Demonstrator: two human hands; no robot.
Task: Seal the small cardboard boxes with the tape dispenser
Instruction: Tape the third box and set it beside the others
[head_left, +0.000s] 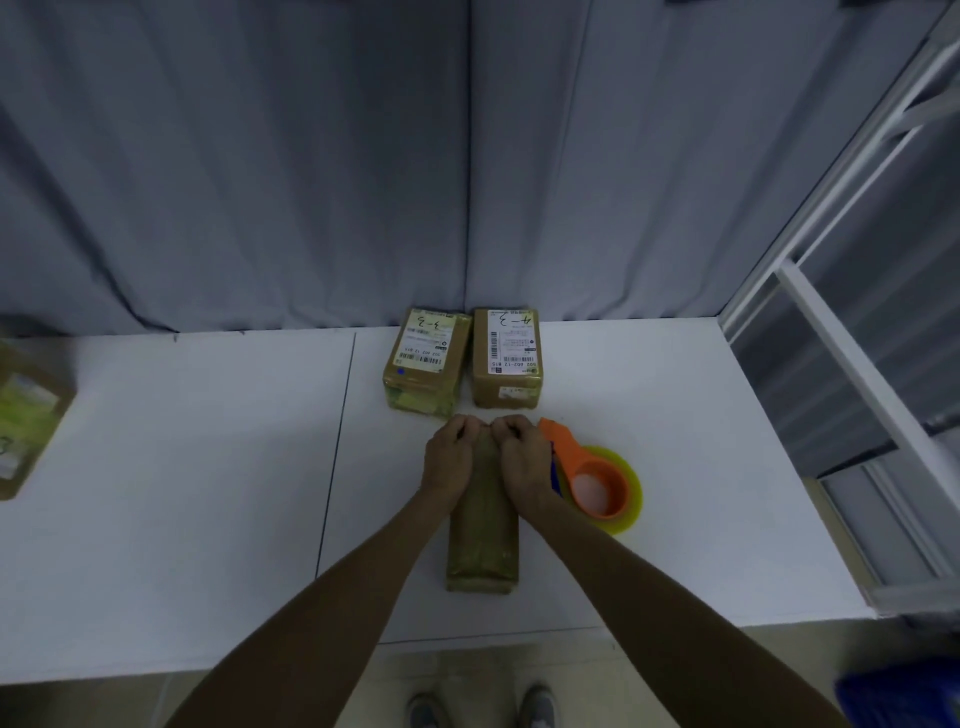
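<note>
A long brown cardboard box (484, 535) lies lengthwise on the white table (208, 493) in front of me. My left hand (449, 457) and my right hand (522, 457) sit side by side on its far end, fingers curled over the top edge and gripping it. Just right of my right hand lies the tape dispenser (592, 480), orange with a yellow-green tape roll; neither hand holds it. Behind stand two small boxes with white labels, one marked 3-3 (426, 361) and one marked 4-3 (506, 356), side by side against the curtain.
A grey curtain (311, 182) hangs along the table's back edge. Another labelled box (28, 415) sits at the far left edge. A white metal frame (841, 322) borders the table on the right. My shoes (483, 706) show below the front edge.
</note>
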